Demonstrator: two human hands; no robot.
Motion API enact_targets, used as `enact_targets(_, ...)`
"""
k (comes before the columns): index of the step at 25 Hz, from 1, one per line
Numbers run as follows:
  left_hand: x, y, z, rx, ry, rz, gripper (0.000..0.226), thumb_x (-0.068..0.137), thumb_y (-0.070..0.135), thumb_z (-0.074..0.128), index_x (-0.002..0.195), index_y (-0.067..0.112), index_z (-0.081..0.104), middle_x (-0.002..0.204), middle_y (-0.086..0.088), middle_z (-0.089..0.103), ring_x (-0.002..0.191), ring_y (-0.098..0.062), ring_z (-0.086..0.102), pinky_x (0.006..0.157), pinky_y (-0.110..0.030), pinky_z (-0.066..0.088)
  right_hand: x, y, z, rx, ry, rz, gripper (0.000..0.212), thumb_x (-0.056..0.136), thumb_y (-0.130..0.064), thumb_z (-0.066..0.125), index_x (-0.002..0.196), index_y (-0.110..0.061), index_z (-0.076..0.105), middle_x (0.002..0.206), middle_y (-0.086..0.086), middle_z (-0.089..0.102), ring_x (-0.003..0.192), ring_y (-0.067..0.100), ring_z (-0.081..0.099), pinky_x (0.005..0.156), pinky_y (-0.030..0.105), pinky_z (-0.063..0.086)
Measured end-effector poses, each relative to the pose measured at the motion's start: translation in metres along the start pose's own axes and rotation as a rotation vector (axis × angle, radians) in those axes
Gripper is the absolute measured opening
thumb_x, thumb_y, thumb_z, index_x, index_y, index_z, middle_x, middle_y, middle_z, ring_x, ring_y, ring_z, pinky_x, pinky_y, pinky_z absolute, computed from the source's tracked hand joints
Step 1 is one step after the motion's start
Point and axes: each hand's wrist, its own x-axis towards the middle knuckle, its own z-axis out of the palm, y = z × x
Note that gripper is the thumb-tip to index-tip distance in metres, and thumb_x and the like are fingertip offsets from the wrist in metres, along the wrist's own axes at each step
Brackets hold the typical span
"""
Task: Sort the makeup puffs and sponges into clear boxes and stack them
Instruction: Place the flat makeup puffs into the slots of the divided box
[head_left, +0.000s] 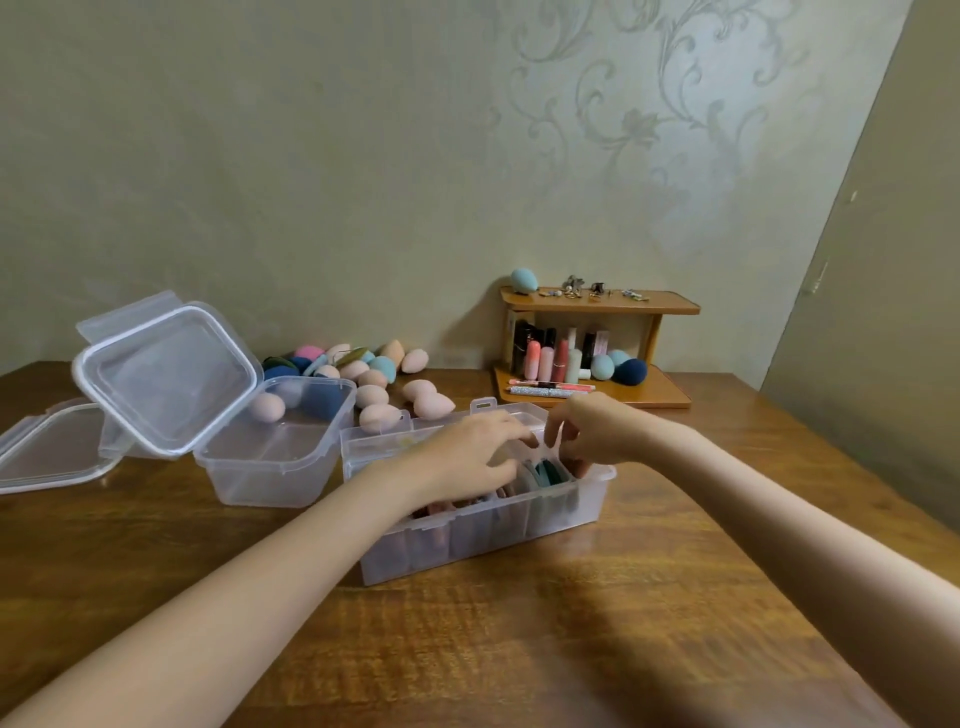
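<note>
Now both hands work inside the divided box (483, 519): left hand (467, 454) spread flat, right hand (587, 436) apparently pinching a green puff (545, 470) upright, likely to slot it. Loose sponges (374, 384) wait at 11 o'clock.

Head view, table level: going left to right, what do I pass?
Flat clear lid → open clear square box → long clear divided box under both hands → wooden two-tier shelf.

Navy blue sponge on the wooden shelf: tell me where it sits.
In the head view, the navy blue sponge sits on the lower tier of the wooden shelf at the table's back right, beside two light blue sponges.
</note>
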Motion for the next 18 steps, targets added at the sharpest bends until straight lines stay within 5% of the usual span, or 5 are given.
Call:
enact_targets(4,-0.013,-0.024,-0.018,-0.007,0.104,-0.056,0.035,0.092,0.017,0.05,0.126,0.02,0.056,0.131,0.001,0.052,0.123,-0.014,0.048,0.105,-0.036,0.041,0.015,-0.02,-0.015,-0.15,0.154,-0.003,0.027,0.091,-0.004,0.054,0.116,-0.007,0.06,0.134,0.023,0.051,0.127,0.035,0.05,0.106,0.043,0.042)
enact_targets(8,-0.033,-0.068,-0.041,0.053,0.181,-0.155,0.033,0.09,0.017,0.051,0.121,0.018,0.059,0.12,-0.002,0.059,0.113,-0.018,0.054,0.098,-0.036,0.045,0.064,-0.07,-0.023,-0.06,0.165,-0.164,0.024,0.091,-0.009,0.048,0.107,-0.005,0.066,0.103,0.015,0.07,0.09,0.027,0.068,0.08,0.033,0.053)
enact_targets(15,-0.047,-0.149,-0.072,0.067,0.19,-0.319,0.036,0.092,0.021,0.049,0.128,0.026,0.055,0.13,0.002,0.054,0.116,-0.014,0.054,0.099,-0.033,0.045,0.211,-0.162,0.002,-0.07,0.152,-0.283,0.059,0.091,0.0,0.04,0.146,-0.018,0.028,0.141,0.013,0.048,0.125,0.03,0.048,0.098,0.034,0.041)
enact_targets(18,-0.046,-0.167,-0.067,0.066,0.171,-0.294,0.036,0.091,0.02,0.051,0.126,0.029,0.054,0.115,0.003,0.061,0.105,-0.012,0.058,0.094,-0.035,0.049,0.267,-0.173,0.018,0.017,0.136,-0.154,0.049,0.092,-0.015,0.045,0.141,-0.02,0.038,0.133,0.012,0.054,0.114,0.029,0.054,0.094,0.035,0.043)
